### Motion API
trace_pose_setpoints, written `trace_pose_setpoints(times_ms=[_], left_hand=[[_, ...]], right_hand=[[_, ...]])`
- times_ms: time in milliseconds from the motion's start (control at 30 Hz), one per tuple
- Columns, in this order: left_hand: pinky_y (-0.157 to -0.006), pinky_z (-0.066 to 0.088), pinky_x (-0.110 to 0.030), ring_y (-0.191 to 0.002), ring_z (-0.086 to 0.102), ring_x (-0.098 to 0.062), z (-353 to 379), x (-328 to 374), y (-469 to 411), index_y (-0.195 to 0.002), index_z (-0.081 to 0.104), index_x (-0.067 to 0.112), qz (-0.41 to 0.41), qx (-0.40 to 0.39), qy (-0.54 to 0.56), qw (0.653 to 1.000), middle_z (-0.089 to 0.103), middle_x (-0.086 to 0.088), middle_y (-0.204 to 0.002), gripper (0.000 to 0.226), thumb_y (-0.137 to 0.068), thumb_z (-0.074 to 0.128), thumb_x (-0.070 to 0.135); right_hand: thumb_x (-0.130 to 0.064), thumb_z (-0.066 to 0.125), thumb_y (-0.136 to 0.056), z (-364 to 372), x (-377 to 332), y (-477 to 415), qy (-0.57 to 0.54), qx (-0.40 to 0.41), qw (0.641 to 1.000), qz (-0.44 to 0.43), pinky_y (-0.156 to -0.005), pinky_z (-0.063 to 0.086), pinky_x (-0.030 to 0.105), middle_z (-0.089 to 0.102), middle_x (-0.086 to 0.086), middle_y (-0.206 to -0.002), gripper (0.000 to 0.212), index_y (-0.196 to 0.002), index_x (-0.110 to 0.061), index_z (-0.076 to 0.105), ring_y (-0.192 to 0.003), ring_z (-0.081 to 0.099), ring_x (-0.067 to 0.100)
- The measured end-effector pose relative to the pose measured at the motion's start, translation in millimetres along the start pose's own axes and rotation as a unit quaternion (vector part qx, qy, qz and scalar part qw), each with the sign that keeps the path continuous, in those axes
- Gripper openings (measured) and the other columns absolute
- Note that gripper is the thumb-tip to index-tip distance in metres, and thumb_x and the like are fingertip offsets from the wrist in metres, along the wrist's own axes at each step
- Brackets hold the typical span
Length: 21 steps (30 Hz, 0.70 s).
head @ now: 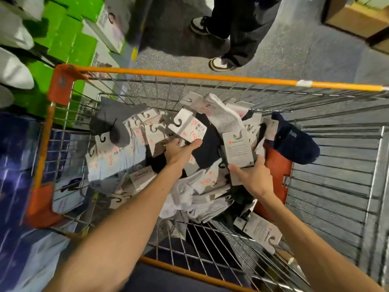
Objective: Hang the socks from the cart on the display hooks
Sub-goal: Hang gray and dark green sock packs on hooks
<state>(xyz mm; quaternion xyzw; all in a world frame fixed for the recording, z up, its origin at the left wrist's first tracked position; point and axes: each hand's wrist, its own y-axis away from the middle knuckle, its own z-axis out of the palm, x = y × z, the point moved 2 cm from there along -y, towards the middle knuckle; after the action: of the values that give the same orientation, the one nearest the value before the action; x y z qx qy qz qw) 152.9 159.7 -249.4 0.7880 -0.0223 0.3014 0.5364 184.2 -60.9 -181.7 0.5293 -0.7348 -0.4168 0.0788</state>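
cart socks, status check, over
Left hand grips a carded sock pack. Right hand grips a second pack. Both over the cart pile. Bystander beyond far rim.

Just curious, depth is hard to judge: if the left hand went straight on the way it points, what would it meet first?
Likely the white sock card that the left hand is holding; past that, probably the dark socks in the cart, though depth is unclear.

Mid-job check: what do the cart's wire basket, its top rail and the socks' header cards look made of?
Wire basket: bare silvery metal, glinting grid. Top rail: smooth orange coating, plastic or paint over metal, cannot tell. Header cards: stiff matte white card, printed, hook-shaped cutouts.
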Motion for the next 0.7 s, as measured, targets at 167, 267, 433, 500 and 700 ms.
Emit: trace_pose_setpoints(times_ms=[167,267,433,500,700], left_hand=[[-0.059,0.046,-0.005,-0.071,0.063,0.014,-15,5,16,-0.095,0.070,0.019,0.061,0.007,0.009,0.998,0.070,0.015,-0.085,0.029,-0.073,0.088,0.017],[-0.058,0.045,-0.004,-0.073,0.063,0.015,-36,16,36,-0.094,0.070,0.021,0.104,0.039,0.035,0.993,0.067,0.021,-0.081,0.028,-0.073,0.088,0.016],[-0.063,0.048,-0.005,-0.076,0.065,0.015,-97,45,63,-0.104,0.070,0.017,0.154,0.089,0.098,0.979,0.069,0.018,-0.088,0.033,-0.076,0.084,0.008],[-0.064,0.047,-0.005,-0.078,0.064,0.017,-123,56,76,-0.103,0.070,0.021,0.181,0.096,0.081,0.975,0.069,0.020,-0.089,0.033,-0.076,0.085,0.010],[-0.066,0.045,-0.005,-0.083,0.063,0.016,-181,71,120,-0.097,0.071,0.022,0.238,0.070,-0.032,0.968,0.073,0.013,-0.099,0.033,-0.070,0.090,0.022]], right_hand=[[-0.045,0.074,-0.085,-5,-16,6,-0.090,-0.011,0.995,-0.047,-0.088,0.057,0.036,0.063,-0.006,-0.120,0.060,-0.132,-0.017,0.049,-0.102,0.065,0.016],[-0.033,0.077,-0.084,-8,-32,12,-0.171,-0.030,0.984,-0.045,-0.083,0.054,0.029,0.064,-0.007,-0.118,0.047,-0.121,-0.022,0.051,-0.103,0.064,0.013],[-0.030,0.077,-0.085,-13,-75,27,-0.217,-0.054,0.970,-0.100,-0.085,0.052,0.024,0.066,-0.005,-0.120,0.047,-0.124,-0.015,0.054,-0.107,0.064,0.010],[-0.028,0.075,-0.087,-16,-103,40,-0.189,-0.040,0.968,-0.157,-0.078,0.050,0.019,0.065,-0.004,-0.118,0.043,-0.120,-0.015,0.051,-0.105,0.063,0.012],[-0.035,0.063,-0.093,-7,-181,95,-0.024,0.008,0.923,-0.384,-0.074,0.044,0.036,0.062,0.002,-0.107,0.044,-0.128,-0.012,0.050,-0.101,0.060,0.031]])
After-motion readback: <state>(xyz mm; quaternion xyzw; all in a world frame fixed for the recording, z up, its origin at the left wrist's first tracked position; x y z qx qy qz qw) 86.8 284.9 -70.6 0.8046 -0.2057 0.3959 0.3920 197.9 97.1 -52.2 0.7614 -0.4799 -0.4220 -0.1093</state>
